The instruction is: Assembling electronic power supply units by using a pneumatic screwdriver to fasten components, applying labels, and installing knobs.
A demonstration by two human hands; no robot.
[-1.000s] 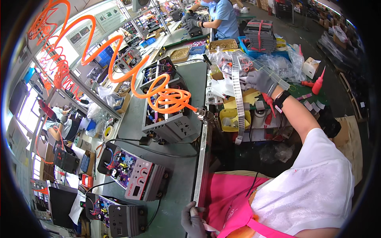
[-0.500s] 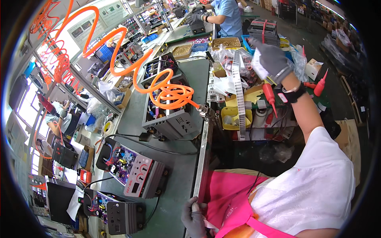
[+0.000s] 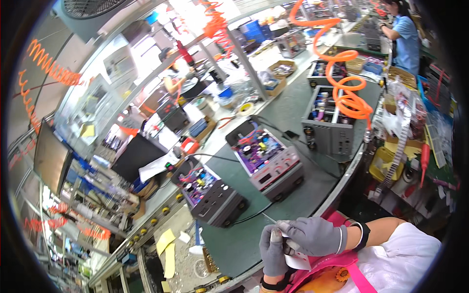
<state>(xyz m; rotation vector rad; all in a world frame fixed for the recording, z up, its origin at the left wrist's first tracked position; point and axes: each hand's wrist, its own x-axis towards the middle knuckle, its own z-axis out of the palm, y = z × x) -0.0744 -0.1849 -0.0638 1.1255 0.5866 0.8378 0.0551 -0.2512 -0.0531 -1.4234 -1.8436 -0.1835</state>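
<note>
Both my hands wear grey gloves and meet above the near edge of the green bench (image 3: 234, 249). My left hand (image 3: 274, 251) is closed, thumb up, on a white slip of paper (image 3: 298, 262) that hangs out below the fingers. My right hand (image 3: 315, 236) is closed too, its fingertips touching the left hand's. A thin pale strip or tip (image 3: 268, 217) sticks out past the right fingertips; its kind is unclear. Beyond the hands stand two opened machine units, one with a light front panel (image 3: 277, 170) and one with a dark front panel (image 3: 218, 202), circuit boards showing.
Another opened grey unit (image 3: 328, 136) stands farther right, with a coiled orange air hose (image 3: 352, 105) hanging over it. A red bottle (image 3: 424, 158) and a yellow bin (image 3: 386, 165) are beside the bench at right. A person in blue (image 3: 405, 41) works far right.
My right hand has come back from the far right shelf to meet my left hand over the bench edge. The view has swung left.
</note>
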